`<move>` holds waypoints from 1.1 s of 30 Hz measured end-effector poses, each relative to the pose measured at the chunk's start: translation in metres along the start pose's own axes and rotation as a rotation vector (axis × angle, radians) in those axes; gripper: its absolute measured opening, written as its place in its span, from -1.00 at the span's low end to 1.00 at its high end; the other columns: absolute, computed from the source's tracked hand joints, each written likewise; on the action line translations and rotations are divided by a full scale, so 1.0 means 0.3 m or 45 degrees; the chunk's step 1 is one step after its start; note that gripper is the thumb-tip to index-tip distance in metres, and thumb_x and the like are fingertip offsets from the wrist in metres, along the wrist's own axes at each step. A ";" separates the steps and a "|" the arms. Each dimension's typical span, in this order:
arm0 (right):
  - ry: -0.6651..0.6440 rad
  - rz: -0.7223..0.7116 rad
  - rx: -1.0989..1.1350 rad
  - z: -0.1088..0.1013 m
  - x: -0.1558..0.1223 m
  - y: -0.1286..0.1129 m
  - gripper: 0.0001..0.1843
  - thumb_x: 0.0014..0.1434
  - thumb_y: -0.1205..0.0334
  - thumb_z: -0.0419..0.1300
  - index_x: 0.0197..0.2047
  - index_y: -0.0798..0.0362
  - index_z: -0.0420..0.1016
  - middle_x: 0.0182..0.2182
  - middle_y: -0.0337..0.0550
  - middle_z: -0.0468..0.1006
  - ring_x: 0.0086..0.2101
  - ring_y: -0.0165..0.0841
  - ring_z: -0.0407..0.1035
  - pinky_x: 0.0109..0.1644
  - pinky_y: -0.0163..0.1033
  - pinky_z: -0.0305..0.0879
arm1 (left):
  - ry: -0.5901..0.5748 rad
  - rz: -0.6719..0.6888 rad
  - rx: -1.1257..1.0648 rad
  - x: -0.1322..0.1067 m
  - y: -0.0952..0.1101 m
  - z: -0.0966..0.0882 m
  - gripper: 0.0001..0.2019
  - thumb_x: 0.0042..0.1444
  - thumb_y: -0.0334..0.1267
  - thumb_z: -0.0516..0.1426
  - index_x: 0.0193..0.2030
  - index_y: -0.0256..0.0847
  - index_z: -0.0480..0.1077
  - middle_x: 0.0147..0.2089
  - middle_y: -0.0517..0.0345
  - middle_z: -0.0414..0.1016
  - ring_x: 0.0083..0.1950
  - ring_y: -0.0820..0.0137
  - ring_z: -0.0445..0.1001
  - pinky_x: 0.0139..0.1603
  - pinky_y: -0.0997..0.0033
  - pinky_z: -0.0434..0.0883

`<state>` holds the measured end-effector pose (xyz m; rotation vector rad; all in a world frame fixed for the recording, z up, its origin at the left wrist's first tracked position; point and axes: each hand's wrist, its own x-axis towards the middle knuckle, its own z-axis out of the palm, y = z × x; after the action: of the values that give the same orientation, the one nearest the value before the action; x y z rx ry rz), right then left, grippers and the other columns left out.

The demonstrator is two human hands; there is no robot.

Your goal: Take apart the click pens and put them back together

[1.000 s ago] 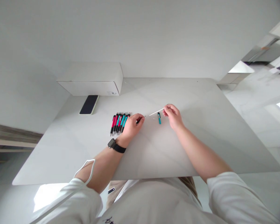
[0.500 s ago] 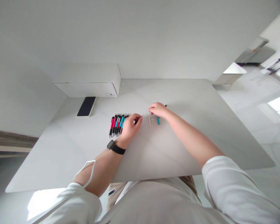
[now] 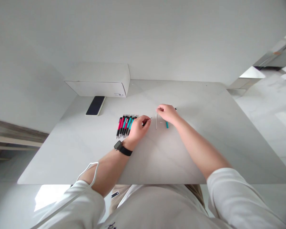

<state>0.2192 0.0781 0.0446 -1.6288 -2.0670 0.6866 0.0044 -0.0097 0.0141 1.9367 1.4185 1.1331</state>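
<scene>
My left hand (image 3: 140, 125) is closed in a pinch around a dark pen part (image 3: 145, 122) with a thin tip poking out past the fingertips. Most of that part is hidden by the fingers. To its right, my right hand (image 3: 166, 112) pinches at the top end of a thin white pen refill (image 3: 156, 122), which points down toward me. Below the right hand lies a teal pen barrel (image 3: 167, 124), and a small dark piece (image 3: 175, 109) shows behind the wrist. Several red and teal pens (image 3: 124, 126) lie in a row beside the left hand, partly covered by it.
A white box (image 3: 96, 89) stands against the wall at the back left of the pale table (image 3: 85, 159). In front of it lies a phone (image 3: 95, 106). A tiny clear piece (image 3: 161, 122) lies between the refill and the teal barrel.
The whole view has shifted, so the table things appear farther right. The refill has swung slightly and now points straighter toward me. My left hand keeps its pinch.
</scene>
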 end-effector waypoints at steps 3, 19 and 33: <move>-0.250 -0.086 0.480 0.004 -0.069 -0.017 -0.65 0.32 -0.14 0.20 -0.07 -0.07 0.61 -0.22 -0.16 0.68 -0.32 -0.32 0.46 -0.30 -0.27 0.32 | 0.008 -0.007 -0.010 0.000 -0.002 0.003 -0.81 0.39 -0.12 0.12 -0.11 -0.14 0.51 -0.24 0.11 0.60 -0.21 0.33 0.54 -0.12 0.33 0.46; -0.007 -0.176 0.345 0.063 -0.101 0.017 -0.79 0.30 0.01 0.25 -0.16 -0.08 0.62 -0.25 -0.19 0.67 -0.32 -0.31 0.45 -0.21 -0.22 0.34 | 0.177 -0.035 0.005 -0.002 0.016 -0.011 -0.80 0.40 -0.11 0.12 -0.10 -0.13 0.51 -0.19 0.10 0.63 -0.15 0.32 0.58 -0.04 0.31 0.50; 0.010 -0.302 -0.179 0.100 -0.111 0.012 -0.81 0.37 0.13 0.22 -0.13 -0.07 0.68 -0.22 -0.07 0.62 -0.23 -0.24 0.46 -0.13 -0.20 0.25 | 0.144 0.037 -0.002 -0.002 0.025 -0.017 -0.78 0.43 -0.10 0.12 -0.04 -0.11 0.57 -0.11 0.06 0.65 -0.06 0.29 0.59 0.06 0.25 0.51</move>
<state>0.2114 0.0428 0.0180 -1.4207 -2.2990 0.4627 0.0041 -0.0133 0.0225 1.9252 1.4511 1.2750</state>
